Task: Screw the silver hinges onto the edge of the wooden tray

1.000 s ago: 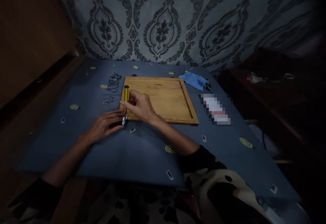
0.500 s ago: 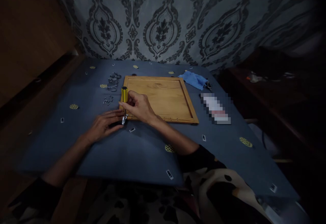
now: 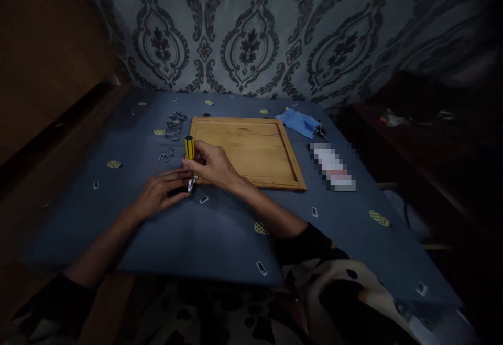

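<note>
My right hand is closed around a screwdriver with a yellow and black handle. The screwdriver stands nearly upright over the near left corner of a wooden framed panel. At that corner my left hand pinches a small shiny metal hook against the frame's edge, thumb below and fingers above. The screwdriver's tip is mostly hidden by my fingers. Several small screws lie loose to the left of the panel. Behind them is a row of metal hooks.
A blue cloth lies beyond the panel's far right corner, with a dark object at its end. A pixelated flat item rests to the right. The table has a patterned blue cover and meets a patterned wall.
The screwdriver's handle has tipped slightly left and down, with my right hand shifting a little along with it. My left hand stays in place at the corner.
</note>
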Available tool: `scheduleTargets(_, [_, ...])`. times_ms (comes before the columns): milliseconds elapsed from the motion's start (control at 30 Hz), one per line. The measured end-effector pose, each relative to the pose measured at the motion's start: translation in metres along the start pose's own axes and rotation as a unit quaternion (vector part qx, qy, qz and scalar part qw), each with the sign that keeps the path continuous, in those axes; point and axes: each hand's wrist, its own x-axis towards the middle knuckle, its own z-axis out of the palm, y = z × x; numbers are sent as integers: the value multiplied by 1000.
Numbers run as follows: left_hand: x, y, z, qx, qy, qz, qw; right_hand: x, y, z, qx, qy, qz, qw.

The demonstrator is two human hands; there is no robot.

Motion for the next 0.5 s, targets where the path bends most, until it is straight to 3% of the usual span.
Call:
scheduleTargets(267, [-3,-2,2,-7,4,-3,1000,7,8,-12,123,-111,59,984])
scheduleTargets(500, [-2,-2,2,-5,9,-1,1000,4,4,-4,4,-13,33,999])
